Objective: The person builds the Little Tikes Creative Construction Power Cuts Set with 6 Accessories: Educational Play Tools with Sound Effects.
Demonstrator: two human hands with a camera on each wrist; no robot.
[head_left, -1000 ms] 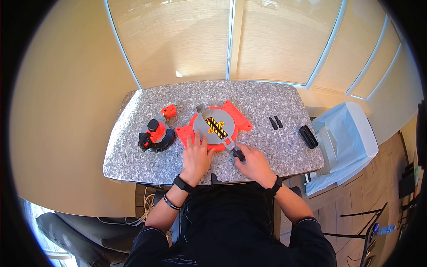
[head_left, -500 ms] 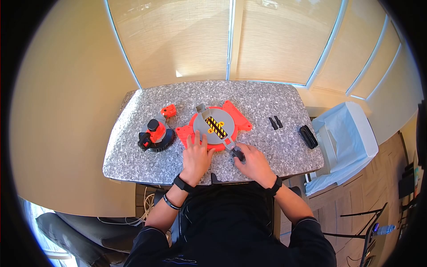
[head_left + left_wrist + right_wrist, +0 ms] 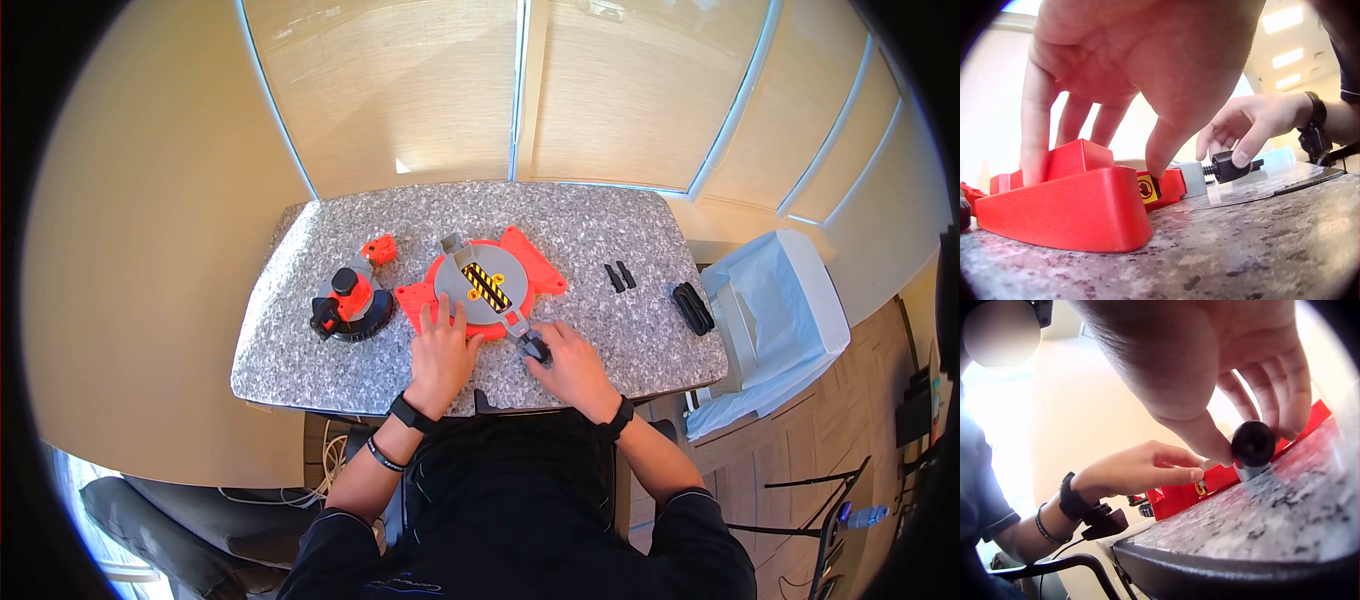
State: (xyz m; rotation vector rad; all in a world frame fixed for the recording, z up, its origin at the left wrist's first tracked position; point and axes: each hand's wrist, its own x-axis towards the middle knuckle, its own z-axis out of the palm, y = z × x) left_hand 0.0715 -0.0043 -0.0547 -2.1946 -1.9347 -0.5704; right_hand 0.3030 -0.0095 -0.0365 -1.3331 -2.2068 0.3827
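Slightly shifted since the earlier frame is the right hand (image 3: 577,372), around the black knob (image 3: 1232,167). The speckled surface (image 3: 300,370) carries one red-and-gray base (image 3: 510,265) in its middle and, to the left, one red-and-black tool (image 3: 352,300). Of two hands, the left hand (image 3: 441,357) rests extended on the base, gripping nothing; the right one pinches the knob. One black-yellow striped band (image 3: 486,287) marks the base. Rightward lie one black case (image 3: 692,308) and two small black strips (image 3: 614,278). One yellow label (image 3: 1147,189) shows a hand symbol.
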